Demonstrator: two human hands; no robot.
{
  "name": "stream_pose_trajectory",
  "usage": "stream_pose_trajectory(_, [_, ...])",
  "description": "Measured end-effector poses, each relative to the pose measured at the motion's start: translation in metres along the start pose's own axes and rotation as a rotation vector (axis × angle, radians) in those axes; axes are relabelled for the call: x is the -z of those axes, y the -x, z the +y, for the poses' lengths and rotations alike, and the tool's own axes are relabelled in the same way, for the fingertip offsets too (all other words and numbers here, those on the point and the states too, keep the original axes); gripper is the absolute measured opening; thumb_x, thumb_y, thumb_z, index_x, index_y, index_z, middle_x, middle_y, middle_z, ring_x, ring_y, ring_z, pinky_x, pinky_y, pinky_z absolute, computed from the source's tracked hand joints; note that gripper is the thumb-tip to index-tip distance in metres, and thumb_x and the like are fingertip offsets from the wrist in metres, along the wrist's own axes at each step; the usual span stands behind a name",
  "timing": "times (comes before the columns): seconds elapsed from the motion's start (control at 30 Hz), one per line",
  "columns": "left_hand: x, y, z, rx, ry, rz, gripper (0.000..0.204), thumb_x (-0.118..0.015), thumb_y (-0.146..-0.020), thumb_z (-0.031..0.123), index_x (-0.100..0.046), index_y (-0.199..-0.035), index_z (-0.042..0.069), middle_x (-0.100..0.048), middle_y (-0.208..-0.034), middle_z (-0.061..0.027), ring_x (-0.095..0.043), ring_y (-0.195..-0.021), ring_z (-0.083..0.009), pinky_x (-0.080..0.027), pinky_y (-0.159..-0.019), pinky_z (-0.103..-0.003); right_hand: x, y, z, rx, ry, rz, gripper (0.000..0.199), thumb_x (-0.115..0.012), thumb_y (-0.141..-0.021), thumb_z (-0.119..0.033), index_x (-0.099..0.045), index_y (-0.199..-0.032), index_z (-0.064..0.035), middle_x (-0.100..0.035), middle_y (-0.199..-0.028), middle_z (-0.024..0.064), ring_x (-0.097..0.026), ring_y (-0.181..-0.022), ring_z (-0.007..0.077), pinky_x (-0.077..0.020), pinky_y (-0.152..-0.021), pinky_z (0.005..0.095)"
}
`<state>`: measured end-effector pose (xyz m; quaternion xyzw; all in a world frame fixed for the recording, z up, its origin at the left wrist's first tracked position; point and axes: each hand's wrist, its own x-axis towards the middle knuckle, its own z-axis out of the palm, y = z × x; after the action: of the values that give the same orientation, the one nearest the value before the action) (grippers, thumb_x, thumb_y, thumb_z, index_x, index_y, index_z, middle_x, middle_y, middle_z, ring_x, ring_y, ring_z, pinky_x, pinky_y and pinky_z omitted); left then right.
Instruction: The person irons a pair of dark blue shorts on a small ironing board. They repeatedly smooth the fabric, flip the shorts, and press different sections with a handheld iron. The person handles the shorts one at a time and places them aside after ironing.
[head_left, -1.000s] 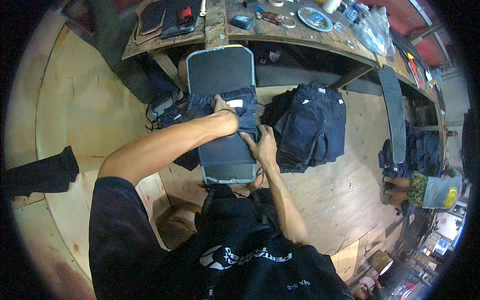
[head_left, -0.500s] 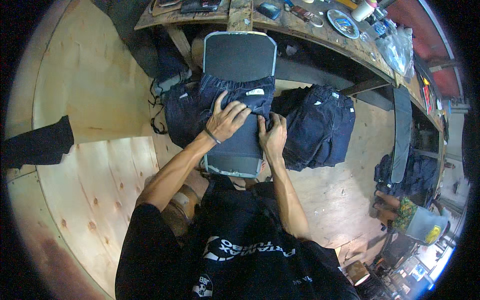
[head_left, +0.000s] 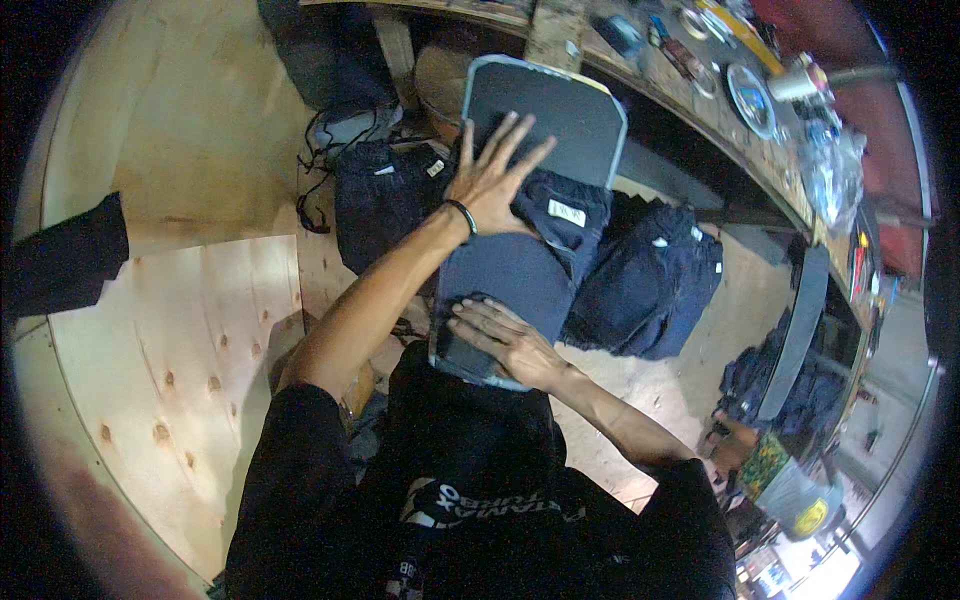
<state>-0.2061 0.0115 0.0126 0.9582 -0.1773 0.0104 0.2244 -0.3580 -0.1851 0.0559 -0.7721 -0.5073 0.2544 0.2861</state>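
A dark denim garment [head_left: 512,265] with an elastic waist and a white label lies fitted on a long dark board [head_left: 550,105] with pale edges. My left hand [head_left: 495,185] is open, its fingers spread over the upper board and the palm by the garment's waist. Lower down, my right hand [head_left: 510,345] rests flat near the garment's bottom edge, fingers stretched out. Neither hand grips anything. Folded denim garments [head_left: 645,275] are piled to the right of the board, and another denim garment [head_left: 375,205] sits to its left.
A wooden workbench [head_left: 720,130] crosses the far right, carrying a plate [head_left: 750,100], a thread cone [head_left: 797,84] and a clear plastic bag [head_left: 833,175]. Another long narrow board [head_left: 800,335] leans at right. Beyond it is another person [head_left: 790,480]. Dark cloth [head_left: 70,255] lies far left.
Both hands have let go of the fabric near the waist. My left hand has spread farther up the board; my right has moved down to its near end. The board now appears tilted and farther right.
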Motion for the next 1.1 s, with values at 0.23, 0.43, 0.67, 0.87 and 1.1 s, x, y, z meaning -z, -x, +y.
stream_pose_trajectory(0.23, [0.003, -0.013, -0.003, 0.025, -0.031, -0.054, 0.159, -0.098, -0.04, 0.069, -0.023, -0.174, 0.031, -0.014, -0.181, -0.0171, -0.011, -0.167, -0.0415, -0.005, -0.124, -0.083, 0.025, -0.037, 0.054, -0.048, -0.414, 0.223, 0.085, -0.083, -0.07, -0.023, -0.063, -0.151, -0.0031, -0.061, -0.157, 0.0187, -0.055, -0.148, 0.0372, -0.0347, -0.129, 0.0562])
stream_pose_trajectory(0.43, [-0.002, -0.012, -0.004, 0.075, -0.021, -0.026, 0.158, -0.099, -0.039, 0.067, -0.025, -0.174, 0.03, -0.015, -0.181, -0.0181, -0.011, -0.168, -0.041, -0.004, -0.126, -0.081, -0.026, 0.001, 0.031, 0.001, -0.583, -0.025, 0.067, -0.082, -0.076, -0.01, -0.072, -0.143, -0.0085, -0.068, -0.148, 0.0149, -0.06, -0.143, 0.0355, -0.0419, -0.125, 0.0511])
stream_pose_trajectory(0.67, [-0.007, -0.012, -0.003, 0.118, -0.043, 0.001, 0.162, -0.099, -0.036, 0.068, -0.024, -0.174, 0.032, -0.015, -0.181, -0.0175, -0.011, -0.167, -0.0416, -0.005, -0.124, -0.084, -0.012, 0.014, 0.049, -0.067, -0.624, 0.076, 0.072, -0.082, -0.074, -0.019, -0.07, -0.144, -0.0084, -0.064, -0.153, 0.0173, -0.056, -0.147, 0.031, -0.04, -0.126, 0.0485])
stream_pose_trajectory(0.87, [-0.012, -0.01, -0.003, 0.098, -0.084, 0.059, 0.16, -0.099, -0.036, 0.069, -0.025, -0.173, 0.034, -0.017, -0.181, -0.0165, -0.011, -0.167, -0.0412, -0.007, -0.123, -0.085, 0.0, 0.022, 0.05, -0.005, -0.521, -0.067, 0.08, -0.085, -0.074, -0.016, -0.064, -0.15, -0.004, -0.064, -0.154, 0.0177, -0.056, -0.147, 0.0373, -0.0396, -0.126, 0.0493])
stream_pose_trajectory(1.1, [-0.01, -0.009, -0.003, 0.068, -0.084, 0.029, 0.156, -0.1, -0.039, 0.067, -0.027, -0.173, 0.032, -0.02, -0.18, -0.0149, -0.012, -0.167, -0.0407, -0.007, -0.125, -0.082, -0.019, 0.046, 0.038, -0.133, -0.511, 0.099, 0.068, -0.074, -0.074, -0.015, -0.072, -0.142, -0.0069, -0.064, -0.154, 0.0162, -0.054, -0.15, 0.0373, -0.0354, -0.128, 0.0536])
